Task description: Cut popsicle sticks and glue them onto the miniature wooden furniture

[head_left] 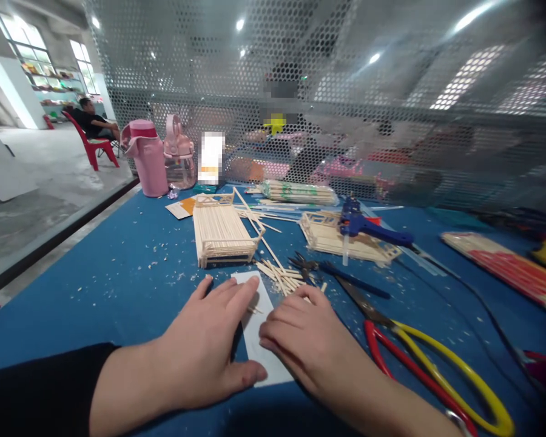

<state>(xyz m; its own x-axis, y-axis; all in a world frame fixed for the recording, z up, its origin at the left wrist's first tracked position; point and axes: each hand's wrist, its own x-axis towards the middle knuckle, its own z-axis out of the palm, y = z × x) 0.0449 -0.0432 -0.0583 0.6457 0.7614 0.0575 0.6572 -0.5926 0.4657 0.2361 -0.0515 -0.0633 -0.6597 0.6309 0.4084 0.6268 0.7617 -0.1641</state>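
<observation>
A white paper strip (260,340) lies on the blue table between my hands. My left hand (204,340) rests on its left side, fingers and thumb spread. Curled fingers of my right hand (307,337) touch the strip's right side; what they hold, if anything, is hidden. A thin stick (255,310) lies on the paper between the hands. Just beyond are loose short sticks (279,276) and a small bed-like frame of wooden sticks (222,227). Another stick frame (346,237) sits at the right, with a blue glue gun (368,227) over it.
Large scissors (418,346) with red and yellow handles lie right of my right hand, near dark pliers (341,270). A pink bottle (150,161) and a clear bottle stand at the back left. A perforated metal screen (186,73) rises behind the table.
</observation>
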